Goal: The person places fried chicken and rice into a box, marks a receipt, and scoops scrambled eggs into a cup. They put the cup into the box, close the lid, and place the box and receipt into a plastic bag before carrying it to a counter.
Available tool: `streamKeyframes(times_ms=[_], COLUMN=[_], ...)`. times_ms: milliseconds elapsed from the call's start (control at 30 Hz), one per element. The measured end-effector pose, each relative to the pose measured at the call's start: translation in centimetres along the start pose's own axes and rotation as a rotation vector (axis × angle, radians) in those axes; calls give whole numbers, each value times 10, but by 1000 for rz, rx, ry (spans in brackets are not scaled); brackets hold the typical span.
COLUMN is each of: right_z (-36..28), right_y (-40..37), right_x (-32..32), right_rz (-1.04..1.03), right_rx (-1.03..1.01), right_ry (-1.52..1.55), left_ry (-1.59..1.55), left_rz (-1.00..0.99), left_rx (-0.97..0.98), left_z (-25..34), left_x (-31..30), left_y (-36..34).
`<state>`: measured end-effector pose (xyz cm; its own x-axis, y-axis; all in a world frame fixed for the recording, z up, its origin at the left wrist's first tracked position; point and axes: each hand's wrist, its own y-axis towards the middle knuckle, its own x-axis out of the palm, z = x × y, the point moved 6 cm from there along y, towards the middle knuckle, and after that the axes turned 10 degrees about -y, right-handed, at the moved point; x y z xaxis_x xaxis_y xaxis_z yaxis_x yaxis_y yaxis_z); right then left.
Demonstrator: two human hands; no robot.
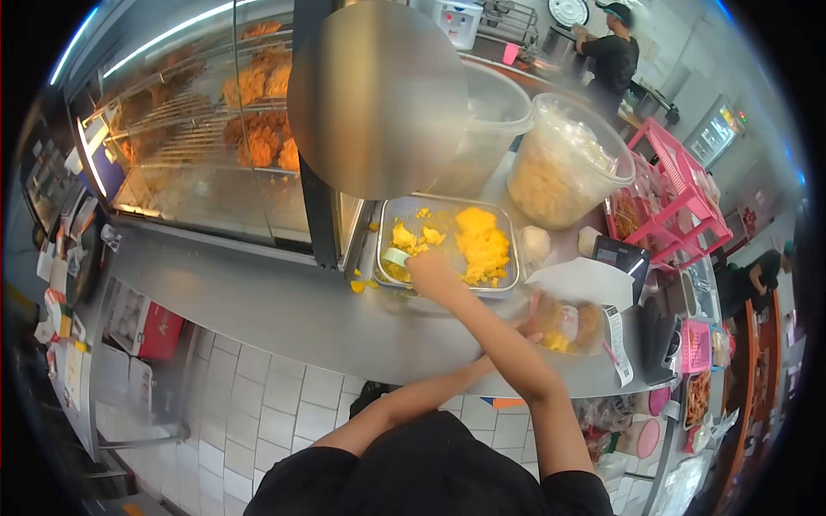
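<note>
My right hand is closed on a pale green scoop, which sits low over the left part of a metal tray. Crumbly yellow food, like rice, lies in two heaps in that tray. My left arm passes under the right forearm, and my left hand grips the left edge of a clear plastic food pack; its fingers are partly hidden and blurred. Browned pieces and some yellow food show inside the pack. Yellow crumbs are scattered on the counter left of the tray.
A glass warming cabinet with fried pieces stands left. Clear tubs stand behind the tray, one with bagged contents. Right are a pink rack, a black screen device and a paper receipt. Co-workers stand farther off. A blurred disc hides part of the view.
</note>
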<state>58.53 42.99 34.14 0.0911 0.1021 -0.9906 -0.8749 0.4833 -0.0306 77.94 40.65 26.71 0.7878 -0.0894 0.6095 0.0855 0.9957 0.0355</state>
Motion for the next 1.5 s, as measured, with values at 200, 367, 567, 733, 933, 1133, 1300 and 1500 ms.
streamKeyframes(times_ms=[200, 367, 567, 733, 933, 1133, 1300, 1500], right_z=[35, 53, 104, 151, 125, 104, 40, 29], right_y=[4, -31, -192, -340, -361, -294, -131, -114], right_x=[7, 39, -5, -15, 0, -48, -51, -71], right_rz=[-277, -373, 115, 182, 344, 663, 451, 738], right_rx=[157, 389, 791, 990, 890, 939, 539, 379], right_ry=[780, 1594, 1635, 362, -191, 25, 280, 453], left_ry=[233, 250, 421, 314, 299, 197, 142, 121], left_rz=[-17, -7, 112, 155, 234, 210, 195, 133], left_rx=[-19, 52, 73, 72, 161, 132, 133, 96], left_z=[-68, -70, -7, -13, -19, -1, -4, -20], left_x=[-30, -35, -27, -17, -24, -10, -10, -13], left_y=[25, 26, 1, 3, 1, -9, -11, 1])
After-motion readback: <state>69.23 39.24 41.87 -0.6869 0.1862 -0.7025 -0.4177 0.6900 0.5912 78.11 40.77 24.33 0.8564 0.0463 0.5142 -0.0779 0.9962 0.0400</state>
